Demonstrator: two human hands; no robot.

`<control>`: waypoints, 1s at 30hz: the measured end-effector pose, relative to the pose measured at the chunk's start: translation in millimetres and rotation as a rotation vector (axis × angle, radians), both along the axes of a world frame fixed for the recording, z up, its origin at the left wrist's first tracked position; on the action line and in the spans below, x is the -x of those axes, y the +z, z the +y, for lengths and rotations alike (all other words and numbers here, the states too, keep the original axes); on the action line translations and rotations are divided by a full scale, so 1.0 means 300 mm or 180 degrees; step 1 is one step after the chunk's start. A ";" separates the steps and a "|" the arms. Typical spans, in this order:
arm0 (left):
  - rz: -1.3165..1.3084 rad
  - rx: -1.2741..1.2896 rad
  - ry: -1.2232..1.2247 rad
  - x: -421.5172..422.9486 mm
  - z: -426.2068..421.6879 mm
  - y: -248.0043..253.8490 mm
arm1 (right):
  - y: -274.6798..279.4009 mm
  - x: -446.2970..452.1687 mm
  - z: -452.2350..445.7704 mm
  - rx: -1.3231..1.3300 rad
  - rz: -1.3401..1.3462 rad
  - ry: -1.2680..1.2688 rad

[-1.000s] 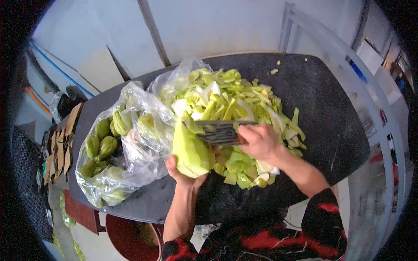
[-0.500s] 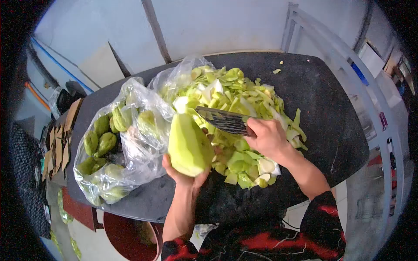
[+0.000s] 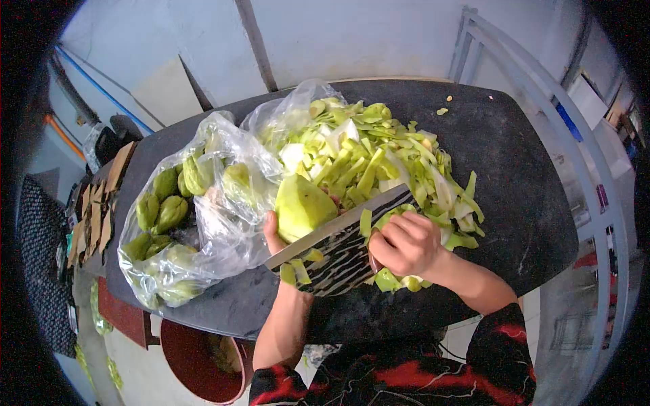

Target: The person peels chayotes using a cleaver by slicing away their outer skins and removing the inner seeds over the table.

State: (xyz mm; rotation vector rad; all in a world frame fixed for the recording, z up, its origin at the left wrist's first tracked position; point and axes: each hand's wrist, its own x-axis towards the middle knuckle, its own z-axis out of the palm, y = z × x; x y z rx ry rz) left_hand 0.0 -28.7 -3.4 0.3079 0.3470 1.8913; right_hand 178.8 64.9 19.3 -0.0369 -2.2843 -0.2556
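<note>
My left hand (image 3: 273,235) holds up a large peeled pale-green fruit that looks like a green papaya (image 3: 303,208). Its thumb shows on the left side; the blade hides the other fingers. My right hand (image 3: 410,245) is wrapped round the handle of a broad cleaver (image 3: 338,249). The blade, dark with pale streaks, slants across the lower part of the papaya, and bits of green peel cling to it. Behind both hands spreads a heap of green peelings (image 3: 386,155) with some white pieces among them.
A clear plastic bag (image 3: 233,223) holding several green chayotes (image 3: 170,213) lies to the left on the black tabletop (image 3: 521,196). Below the table stands a dark red bucket (image 3: 196,365). A metal railing (image 3: 592,176) runs along the right, with torn cardboard (image 3: 101,210) at the far left.
The cleaver has come down from beyond the papaya to its near side, its flat now facing me. The papaya has tilted and shifted slightly up and right. Peel bits now show on the blade.
</note>
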 end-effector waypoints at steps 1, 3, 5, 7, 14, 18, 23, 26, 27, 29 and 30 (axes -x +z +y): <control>0.0035 0.0086 0.0100 -0.002 0.001 -0.003 | 0.003 0.000 -0.003 -0.0040 0.0002 -0.0041; 0.0013 0.0111 0.0134 -0.011 0.002 0.002 | 0.006 0.002 -0.007 -0.0086 0.0002 -0.0082; -0.0008 0.0138 0.0168 -0.014 -0.001 0.004 | 0.005 0.004 -0.008 -0.0095 0.0036 -0.0094; 0.0016 0.0032 0.0015 -0.015 -0.007 0.004 | 0.008 0.004 -0.009 -0.0114 0.0026 -0.0104; 0.0013 0.0078 0.0040 -0.024 -0.011 0.019 | 0.011 0.004 -0.012 -0.0181 -0.0002 -0.0113; 0.0211 0.0330 0.0285 -0.021 -0.004 0.023 | -0.012 -0.003 0.032 0.0379 -0.0094 -0.0145; 0.0278 0.0336 0.0452 -0.001 -0.021 0.020 | -0.018 -0.009 0.126 0.0732 0.0372 -0.0461; 0.0196 0.0305 0.0654 -0.002 -0.023 -0.011 | 0.007 -0.020 0.053 0.0805 -0.0145 -0.0276; 0.0337 0.0129 0.0421 0.007 -0.021 -0.025 | 0.019 -0.008 0.029 0.0839 -0.0009 0.0015; 0.0399 -0.0251 0.0119 0.023 -0.018 -0.050 | 0.033 -0.009 -0.001 0.0771 -0.0082 0.0071; 0.0397 -0.0248 0.0109 0.021 -0.016 -0.044 | 0.044 -0.012 -0.013 0.0676 -0.0170 0.0133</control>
